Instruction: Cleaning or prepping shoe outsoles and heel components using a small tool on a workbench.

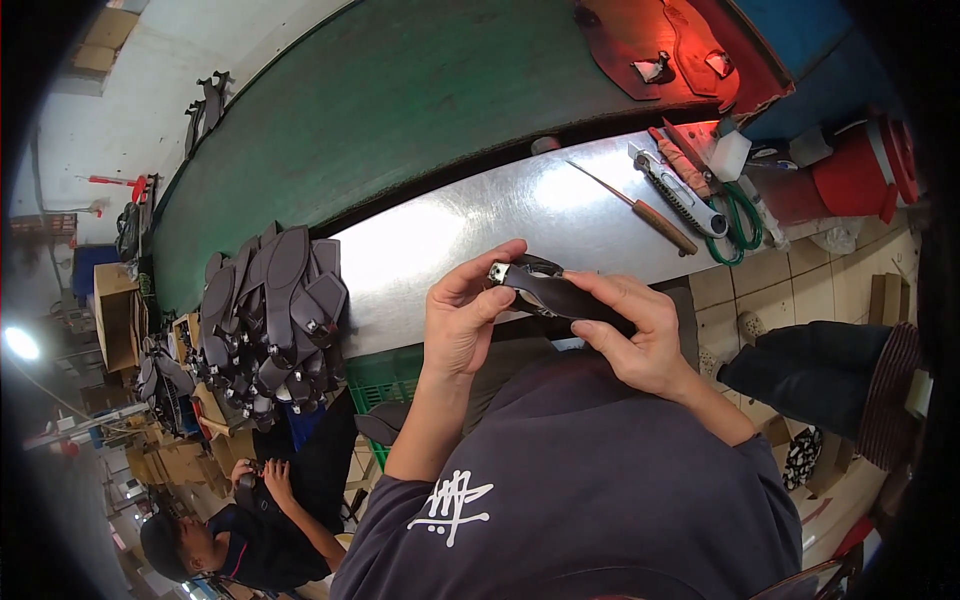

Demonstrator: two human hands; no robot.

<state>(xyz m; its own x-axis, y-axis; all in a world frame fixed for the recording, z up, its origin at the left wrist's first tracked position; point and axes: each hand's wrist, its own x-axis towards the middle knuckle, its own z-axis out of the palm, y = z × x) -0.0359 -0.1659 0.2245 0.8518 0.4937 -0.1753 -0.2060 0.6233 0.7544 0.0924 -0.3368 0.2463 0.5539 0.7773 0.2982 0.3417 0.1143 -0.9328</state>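
Note:
Over the near edge of the metal bench, a dark high-heeled shoe sole (565, 298) is held between my two hands. My left hand (460, 318) grips the end with a small pale tip, thumb on one side and fingers on the other. At the opposite end, my right hand (645, 335) pinches the dark body of the sole between thumb and fingers. Part of the sole is hidden by my fingers. A heap of similar dark shoe soles (285, 275) lies to the left on the bench.
On the metal bench top (400, 235) lie an awl (640, 210), a utility knife (680, 190) and green-handled scissors (742, 222). Behind runs a green belt (400, 90), with red-lit pieces (690, 50) far right. A green crate (375, 375) stands below. Another person (260, 530) sits lower left.

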